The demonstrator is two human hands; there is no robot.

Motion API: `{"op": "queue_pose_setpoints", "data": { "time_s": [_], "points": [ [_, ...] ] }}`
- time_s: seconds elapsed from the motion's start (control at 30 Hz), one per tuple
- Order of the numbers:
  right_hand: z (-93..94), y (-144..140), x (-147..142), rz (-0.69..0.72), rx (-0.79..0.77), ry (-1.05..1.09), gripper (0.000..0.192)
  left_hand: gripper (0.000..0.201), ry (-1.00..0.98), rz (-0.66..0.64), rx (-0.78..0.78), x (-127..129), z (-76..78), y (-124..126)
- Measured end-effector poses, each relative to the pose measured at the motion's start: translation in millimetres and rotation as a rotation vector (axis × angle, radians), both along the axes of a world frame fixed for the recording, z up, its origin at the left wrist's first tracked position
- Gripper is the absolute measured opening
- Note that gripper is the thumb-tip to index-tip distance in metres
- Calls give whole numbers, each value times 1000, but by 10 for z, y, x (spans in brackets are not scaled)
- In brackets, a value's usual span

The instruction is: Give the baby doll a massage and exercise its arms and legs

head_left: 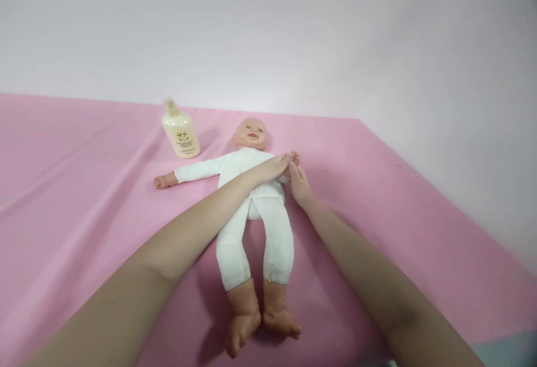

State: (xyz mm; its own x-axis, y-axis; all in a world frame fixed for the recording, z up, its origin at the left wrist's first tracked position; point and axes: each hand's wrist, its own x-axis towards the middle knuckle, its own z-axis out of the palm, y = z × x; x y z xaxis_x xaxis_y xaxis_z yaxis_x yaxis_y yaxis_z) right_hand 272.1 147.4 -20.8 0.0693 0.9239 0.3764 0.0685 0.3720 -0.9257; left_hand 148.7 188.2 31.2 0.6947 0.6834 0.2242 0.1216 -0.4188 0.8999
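A baby doll (272, 227) with a white cloth body lies on its back, its bare plastic feet toward me. Across its chest reaches my left arm, and my left hand (276, 168) is closed over the doll's hand (296, 158) on the right side. From below and to the right, my right hand (300, 184) presses its fingers against that same doll's hand. Most of the doll's forearm there is hidden by my hands. The doll's other arm (197, 171) stretches out to the left, untouched.
A pale yellow pump bottle (182, 135) stands upright to the left of the doll's head. Under everything is a pink cloth (104, 188) with some creases, its far edge meeting a white surface (268, 37). A grey-blue patch (509, 350) shows at the lower right.
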Motion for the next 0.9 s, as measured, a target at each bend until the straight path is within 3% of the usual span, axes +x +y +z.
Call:
{"op": "queue_pose_setpoints", "data": {
  "time_s": [0.9],
  "points": [
    [5, -4, -7, 6, 3, -8, 63, 64, 23, 18, -8, -4, 3, -2]
  ]
}}
